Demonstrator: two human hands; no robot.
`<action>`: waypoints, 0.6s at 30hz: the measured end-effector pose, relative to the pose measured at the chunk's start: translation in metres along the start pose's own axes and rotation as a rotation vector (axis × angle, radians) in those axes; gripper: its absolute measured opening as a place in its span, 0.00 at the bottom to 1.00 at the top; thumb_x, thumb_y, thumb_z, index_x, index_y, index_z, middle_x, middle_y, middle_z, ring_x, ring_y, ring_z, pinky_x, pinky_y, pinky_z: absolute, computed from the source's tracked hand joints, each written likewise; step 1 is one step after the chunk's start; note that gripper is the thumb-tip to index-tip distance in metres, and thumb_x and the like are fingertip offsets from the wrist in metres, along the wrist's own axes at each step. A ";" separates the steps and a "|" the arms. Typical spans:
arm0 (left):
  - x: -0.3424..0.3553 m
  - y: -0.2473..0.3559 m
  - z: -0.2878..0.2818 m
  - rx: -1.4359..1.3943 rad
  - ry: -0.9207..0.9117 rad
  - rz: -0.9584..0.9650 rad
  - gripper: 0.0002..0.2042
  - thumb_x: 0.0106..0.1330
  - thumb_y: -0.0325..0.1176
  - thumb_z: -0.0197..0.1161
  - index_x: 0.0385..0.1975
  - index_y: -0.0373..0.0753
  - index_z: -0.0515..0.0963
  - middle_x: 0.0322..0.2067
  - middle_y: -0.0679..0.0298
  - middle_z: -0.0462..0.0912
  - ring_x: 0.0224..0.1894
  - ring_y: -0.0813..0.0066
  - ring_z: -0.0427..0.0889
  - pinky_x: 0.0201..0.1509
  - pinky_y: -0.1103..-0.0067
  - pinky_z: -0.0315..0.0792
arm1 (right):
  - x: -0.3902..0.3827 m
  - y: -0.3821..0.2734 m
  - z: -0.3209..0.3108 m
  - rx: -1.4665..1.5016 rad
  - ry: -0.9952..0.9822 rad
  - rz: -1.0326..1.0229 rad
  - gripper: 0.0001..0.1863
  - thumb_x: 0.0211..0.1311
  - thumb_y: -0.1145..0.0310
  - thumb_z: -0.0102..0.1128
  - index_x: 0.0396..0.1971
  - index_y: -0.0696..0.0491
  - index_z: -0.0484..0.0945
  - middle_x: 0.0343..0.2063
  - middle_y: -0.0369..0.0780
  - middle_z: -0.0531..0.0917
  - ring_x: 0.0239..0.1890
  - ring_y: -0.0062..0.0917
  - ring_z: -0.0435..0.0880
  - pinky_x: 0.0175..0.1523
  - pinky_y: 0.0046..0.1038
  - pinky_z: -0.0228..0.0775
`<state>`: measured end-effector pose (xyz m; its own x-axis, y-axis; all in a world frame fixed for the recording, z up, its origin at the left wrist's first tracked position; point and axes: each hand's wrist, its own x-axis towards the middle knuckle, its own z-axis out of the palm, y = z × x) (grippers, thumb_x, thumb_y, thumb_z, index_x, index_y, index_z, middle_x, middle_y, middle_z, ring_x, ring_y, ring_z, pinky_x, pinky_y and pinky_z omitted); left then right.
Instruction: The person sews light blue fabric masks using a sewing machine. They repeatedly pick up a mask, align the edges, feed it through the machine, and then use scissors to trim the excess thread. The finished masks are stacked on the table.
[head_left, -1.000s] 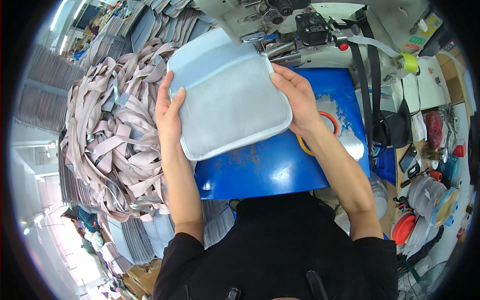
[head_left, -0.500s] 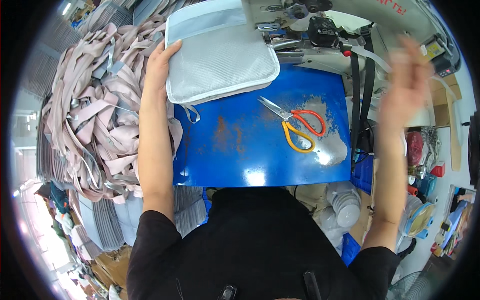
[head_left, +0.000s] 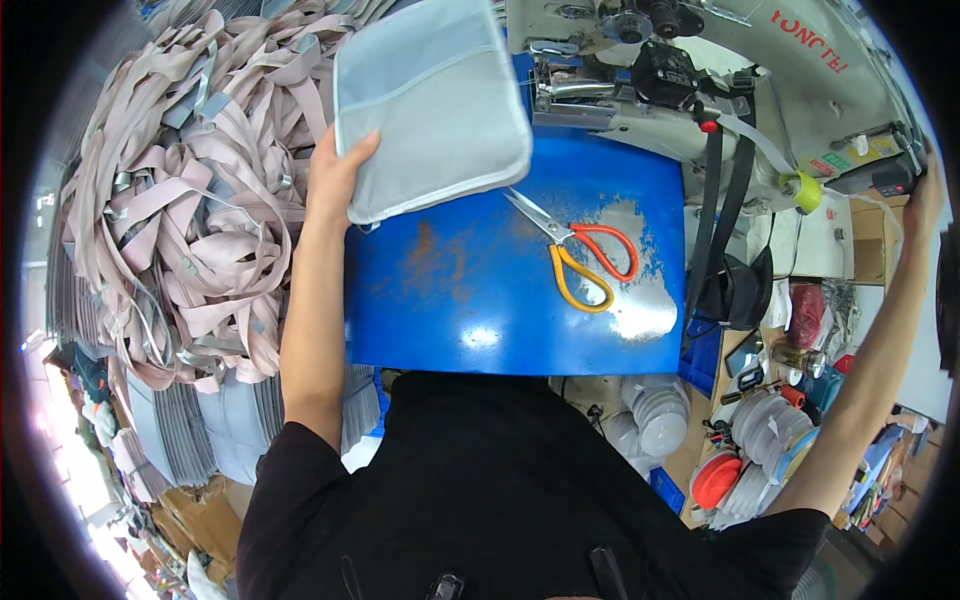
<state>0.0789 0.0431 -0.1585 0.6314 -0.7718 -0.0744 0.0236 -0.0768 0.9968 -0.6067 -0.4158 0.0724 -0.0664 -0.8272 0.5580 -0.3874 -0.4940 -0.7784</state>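
Note:
My left hand (head_left: 338, 180) grips the left edge of a grey rectangular fabric pouch (head_left: 440, 130), its thumb on the front face. White piping runs round the pouch, and a smoother band crosses its upper part. Its right side comes close to the metal parts of a sewing machine (head_left: 800, 60). My right arm stretches far to the right, and my right hand (head_left: 927, 195) is at the machine's right end, its fingers too near the dark rim to make out. Scissors (head_left: 570, 245) with one red and one yellow handle lie partly spread on the blue worktop (head_left: 430, 330).
A large heap of pinkish-grey fabric strips (head_left: 200, 210) stands left of the worktop, above stacks of grey panels (head_left: 165, 430). Black straps (head_left: 722, 200) hang beside the machine. At the right, white reels (head_left: 770, 430) and a red disc (head_left: 715, 480) crowd a shelf.
My right hand has swung outward from above the machine's right part to its far right end. The pouch has tilted and shifted slightly left in my left hand. The whole view has turned a little.

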 end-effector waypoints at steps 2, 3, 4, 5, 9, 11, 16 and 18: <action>-0.010 -0.026 -0.018 0.071 0.084 0.008 0.25 0.66 0.30 0.71 0.62 0.30 0.74 0.52 0.54 0.85 0.51 0.69 0.85 0.57 0.73 0.77 | -0.039 -0.013 0.033 0.206 0.080 0.014 0.23 0.84 0.63 0.42 0.68 0.60 0.72 0.64 0.45 0.78 0.64 0.30 0.79 0.67 0.31 0.71; -0.012 -0.040 -0.025 0.103 0.109 0.023 0.24 0.66 0.29 0.70 0.62 0.30 0.74 0.52 0.54 0.85 0.51 0.69 0.85 0.57 0.73 0.77 | -0.050 -0.023 0.039 0.215 0.106 0.015 0.23 0.84 0.64 0.42 0.69 0.60 0.71 0.64 0.45 0.78 0.64 0.31 0.78 0.68 0.32 0.70; -0.017 -0.051 -0.034 0.139 0.136 0.033 0.24 0.66 0.28 0.70 0.61 0.30 0.75 0.52 0.55 0.86 0.51 0.70 0.85 0.57 0.73 0.77 | -0.060 -0.031 0.046 0.224 0.129 0.021 0.23 0.84 0.65 0.41 0.69 0.61 0.71 0.65 0.45 0.78 0.64 0.32 0.78 0.69 0.33 0.70; -0.017 -0.057 -0.044 0.149 0.150 0.040 0.23 0.66 0.27 0.70 0.61 0.30 0.75 0.51 0.55 0.86 0.51 0.69 0.85 0.57 0.73 0.77 | -0.065 -0.037 0.048 0.235 0.153 0.018 0.23 0.84 0.67 0.40 0.69 0.61 0.70 0.65 0.46 0.77 0.64 0.32 0.78 0.69 0.33 0.69; -0.014 -0.067 -0.056 0.223 0.178 0.086 0.22 0.65 0.26 0.69 0.59 0.30 0.76 0.50 0.55 0.87 0.49 0.69 0.85 0.57 0.73 0.77 | -0.063 -0.006 0.006 0.166 0.162 0.043 0.25 0.82 0.61 0.46 0.69 0.61 0.70 0.63 0.46 0.78 0.62 0.34 0.80 0.67 0.34 0.71; -0.018 -0.058 -0.054 0.230 0.188 0.055 0.22 0.64 0.26 0.69 0.59 0.31 0.77 0.50 0.56 0.87 0.48 0.69 0.85 0.57 0.73 0.77 | -0.115 -0.024 0.023 -0.095 0.264 -0.033 0.27 0.80 0.59 0.52 0.68 0.62 0.71 0.61 0.46 0.79 0.59 0.34 0.81 0.66 0.34 0.72; -0.019 -0.063 -0.054 0.175 0.206 0.083 0.22 0.63 0.27 0.70 0.58 0.31 0.77 0.49 0.56 0.87 0.49 0.68 0.86 0.57 0.73 0.77 | -0.371 -0.103 0.166 -0.353 -0.420 -0.413 0.29 0.57 0.70 0.72 0.60 0.56 0.77 0.51 0.45 0.84 0.50 0.35 0.84 0.56 0.34 0.76; -0.019 -0.059 -0.052 0.173 0.175 0.046 0.24 0.64 0.29 0.71 0.60 0.31 0.76 0.50 0.56 0.87 0.49 0.69 0.85 0.57 0.74 0.77 | -0.436 -0.127 0.206 -0.382 -0.862 -0.451 0.39 0.49 0.75 0.77 0.65 0.54 0.73 0.45 0.45 0.85 0.44 0.36 0.86 0.50 0.33 0.79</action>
<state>0.1051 0.0952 -0.2144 0.7539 -0.6569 -0.0079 -0.1319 -0.1632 0.9777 -0.3395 -0.0474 -0.1314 0.7769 -0.5721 0.2629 -0.4884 -0.8111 -0.3220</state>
